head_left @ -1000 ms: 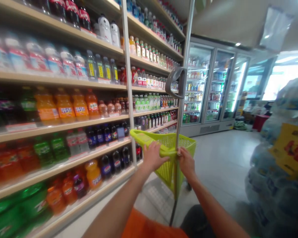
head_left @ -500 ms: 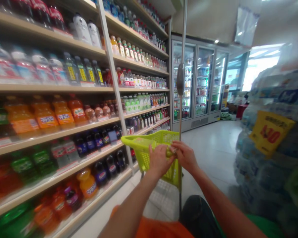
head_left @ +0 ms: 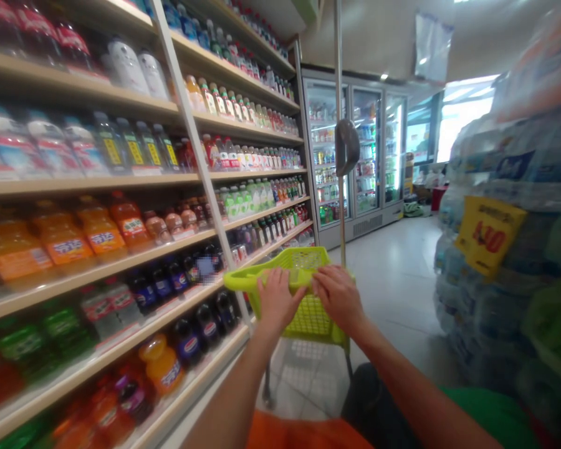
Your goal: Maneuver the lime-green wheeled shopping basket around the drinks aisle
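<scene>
A yellow-green shopping cart (head_left: 308, 318) with a mesh basket stands in front of me. On the left part of its handle bar lies my left hand (head_left: 279, 299), fingers bent over the bar. My right hand (head_left: 338, 296) holds the right part of the same bar, close to the left one. A thin metal pole (head_left: 341, 212) with a grey loop (head_left: 346, 148) on it rises behind the cart's right side.
Shelves (head_left: 182, 178) full of drink bottles run along the left. Glass-door fridges (head_left: 367, 149) stand ahead. Wrapped water bottles (head_left: 509, 299) are stacked at the right, with a yellow price sign (head_left: 490, 234). Tiled floor (head_left: 402, 293) lies between.
My left hand has shifted left along the handle, apart from my right hand. The cart has turned a little, and shelves and fridges have moved left in view.
</scene>
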